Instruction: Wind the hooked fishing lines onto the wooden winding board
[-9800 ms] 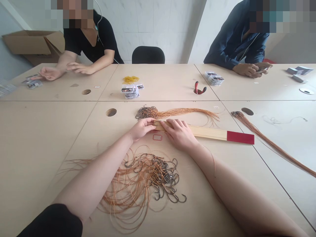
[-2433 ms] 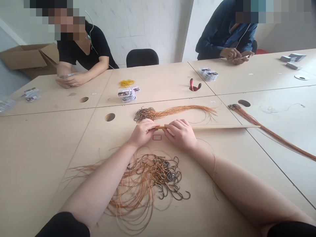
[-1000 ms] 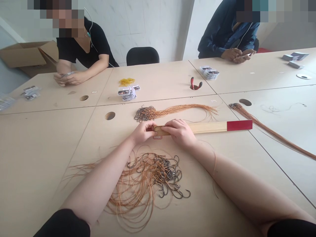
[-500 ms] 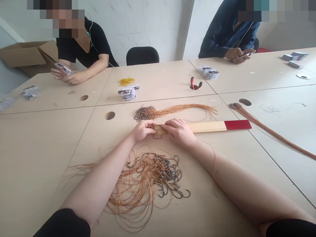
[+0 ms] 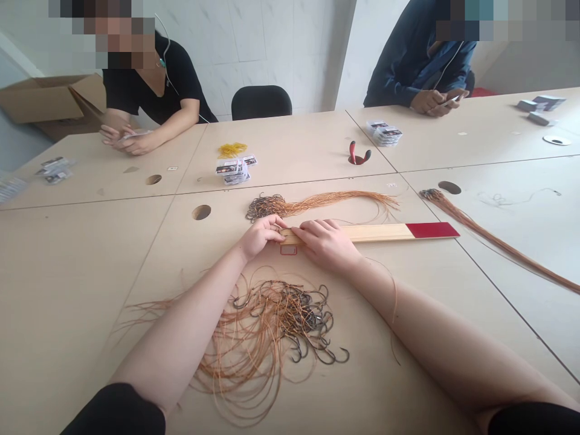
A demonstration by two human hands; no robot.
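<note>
- L hand (image 5: 261,237) curled, narrow grip, fingers closed over near end of wooden slat (image 5: 376,233).
- R hand (image 5: 327,243) closed on slat just beside L hand, fingers lying across pale smooth grain.
- Slat held flat on laminate table (image 5: 67,272), red-painted end (image 5: 430,230) pointing right; small red outlined mark (image 5: 288,250) just below slat.
- Done so far: two orange-line bundles laid out straight, dark hooks massed at one end: one (image 5: 290,206) beyond slat, other (image 5: 480,235) on next table.
- Left: big loose tangle of hooks w/ orange lines (image 5: 281,326) btwn forearms, curved dark metal, wiry strands.
- Further off: stacked printed cards (image 5: 233,170), rubber bands (image 5: 232,150).
</note>
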